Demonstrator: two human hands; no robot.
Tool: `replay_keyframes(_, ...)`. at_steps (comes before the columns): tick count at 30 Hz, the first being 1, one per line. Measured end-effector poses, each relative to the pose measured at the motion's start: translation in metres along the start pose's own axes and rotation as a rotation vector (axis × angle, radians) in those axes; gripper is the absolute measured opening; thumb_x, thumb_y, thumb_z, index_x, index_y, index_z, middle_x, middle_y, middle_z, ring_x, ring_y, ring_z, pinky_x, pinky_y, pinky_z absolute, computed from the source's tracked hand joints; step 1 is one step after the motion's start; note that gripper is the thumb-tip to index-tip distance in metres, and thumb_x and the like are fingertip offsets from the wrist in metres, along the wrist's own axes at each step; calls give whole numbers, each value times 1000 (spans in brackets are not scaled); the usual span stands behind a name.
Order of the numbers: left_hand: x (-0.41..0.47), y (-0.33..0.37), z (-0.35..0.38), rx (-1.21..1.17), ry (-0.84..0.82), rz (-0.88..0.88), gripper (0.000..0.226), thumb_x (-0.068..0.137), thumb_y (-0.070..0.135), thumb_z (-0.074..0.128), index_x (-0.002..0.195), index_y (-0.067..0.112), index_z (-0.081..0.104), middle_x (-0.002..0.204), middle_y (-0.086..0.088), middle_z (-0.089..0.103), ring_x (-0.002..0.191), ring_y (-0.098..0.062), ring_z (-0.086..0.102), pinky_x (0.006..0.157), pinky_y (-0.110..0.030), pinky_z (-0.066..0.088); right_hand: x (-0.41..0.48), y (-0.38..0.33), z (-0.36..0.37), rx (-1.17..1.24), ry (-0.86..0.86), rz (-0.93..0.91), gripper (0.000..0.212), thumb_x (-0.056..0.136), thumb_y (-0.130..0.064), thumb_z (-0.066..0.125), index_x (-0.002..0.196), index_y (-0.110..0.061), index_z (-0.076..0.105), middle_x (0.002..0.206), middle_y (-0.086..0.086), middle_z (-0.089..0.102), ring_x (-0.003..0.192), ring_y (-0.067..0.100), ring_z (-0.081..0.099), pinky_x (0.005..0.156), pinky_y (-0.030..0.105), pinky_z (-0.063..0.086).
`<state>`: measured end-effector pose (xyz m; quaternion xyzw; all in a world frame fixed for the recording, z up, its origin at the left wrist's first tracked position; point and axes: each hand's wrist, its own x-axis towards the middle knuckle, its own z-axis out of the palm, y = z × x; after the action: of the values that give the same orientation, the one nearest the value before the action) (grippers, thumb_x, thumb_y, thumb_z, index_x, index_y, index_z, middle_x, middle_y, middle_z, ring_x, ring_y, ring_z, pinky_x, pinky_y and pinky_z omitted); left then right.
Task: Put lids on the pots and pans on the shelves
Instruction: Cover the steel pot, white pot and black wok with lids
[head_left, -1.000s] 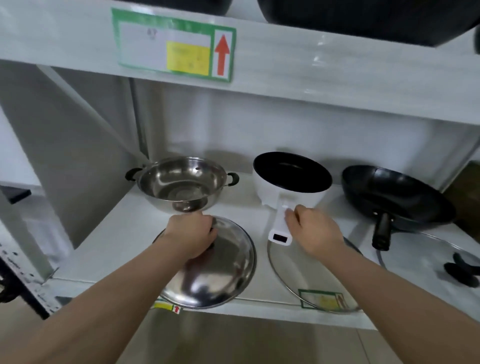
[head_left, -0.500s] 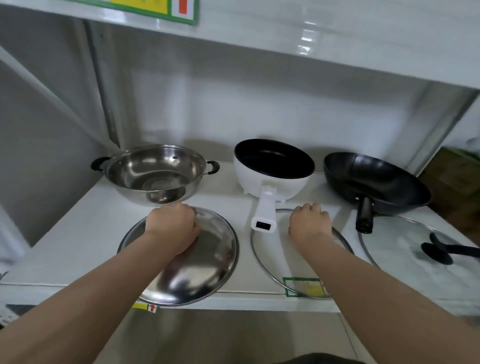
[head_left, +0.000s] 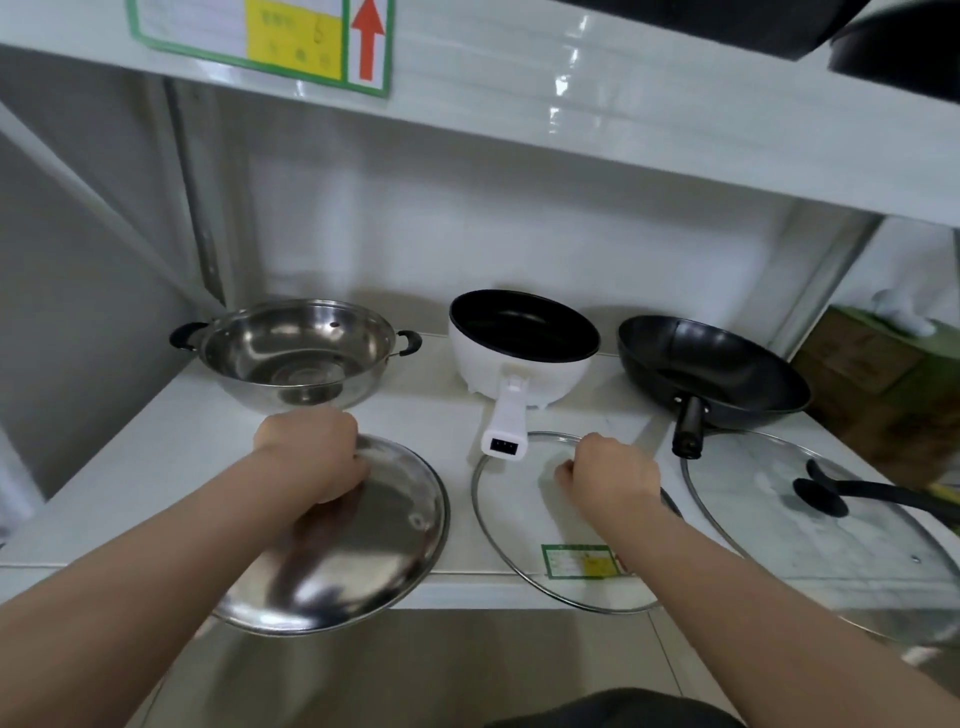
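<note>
White pot's (head_left: 519, 358) handle (head_left: 506, 426) points toward the shelf's (head_left: 130, 467) front edge.

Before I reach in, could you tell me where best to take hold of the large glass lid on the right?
Take the large glass lid by its black knob, coming straight down from above. The lid lies flat on the shelf with the knob standing up at its centre, and its thin rim offers little to pinch.
</note>
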<state>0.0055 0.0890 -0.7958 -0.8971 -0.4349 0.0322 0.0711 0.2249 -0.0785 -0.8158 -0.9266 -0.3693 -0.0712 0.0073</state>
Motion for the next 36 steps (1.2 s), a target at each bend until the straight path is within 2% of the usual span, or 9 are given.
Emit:
replay_keyframes(5,-13,-5,-14,36,-10,-4,35,92,44,44,106,18,63,100,-1,61,97,-23,63,68,-30,42,-12,13,-7,-9,44,-66,25,95,-26,38,104,-6,49,62,-1,38,70,26,46,44,28,21)
replay_keyframes(12,-23,1,-22,50,-63,-9,35,90,39,47,116,19,61,115,0,62,103,-23,60,71,-30,41,-32,28,-14,-108,-10,-157,13,95,-24,36,95,-11,35,61,0,31,68,29,45,43,29,19)
replay_keyframes(16,-28,8,-27,43,-77,-15,37,91,39,47,119,19,59,121,0,61,110,-24,59,74,-31,40,-40,28,-23,-133,-18,-173,15,95,-25,37,93,-10,35,79,6,46,70,28,45,47,30,25)
replay_keyframes(21,-42,7,-42,30,-97,-28,43,90,45,46,120,17,60,123,-3,61,110,-25,60,75,-31,42,-53,34,-37,-123,-21,-139,28,95,-26,39,112,-5,48,102,14,64,85,33,59,62,32,36)
replay_keyframes(23,-50,4,-53,36,-111,-46,47,90,46,47,123,15,58,127,-6,59,112,-27,59,81,-32,46,-60,38,-39,-85,-34,-124,28,95,-26,39,112,-5,47,98,15,63,94,34,62,63,32,37)
replay_keyframes(27,-64,-4,-74,81,-90,-123,53,89,54,44,126,18,57,128,-3,60,114,-26,59,89,-37,46,-77,53,-42,-3,-57,-78,18,92,-22,45,104,-7,45,94,14,63,88,33,62,61,31,37)
replay_keyframes(30,-69,-7,-85,87,-70,-167,51,90,54,42,125,20,59,128,-1,60,115,-25,59,84,-36,43,-93,64,-44,-8,-51,-107,8,90,-10,39,98,-12,39,69,5,39,75,30,47,61,34,36)
replay_keyframes(32,-70,-7,-90,68,-51,-179,50,91,54,40,125,20,59,128,-1,60,116,-25,58,82,-35,41,-98,67,-48,42,0,-95,5,90,-11,39,92,-11,34,64,1,32,71,29,45,57,34,35)
replay_keyframes(36,-65,-5,-96,17,8,-201,46,90,48,45,123,20,60,126,-3,61,115,-26,59,82,-34,43,-88,59,-64,99,82,-80,8,92,-16,42,96,-10,39,81,9,55,78,34,59,57,32,35)
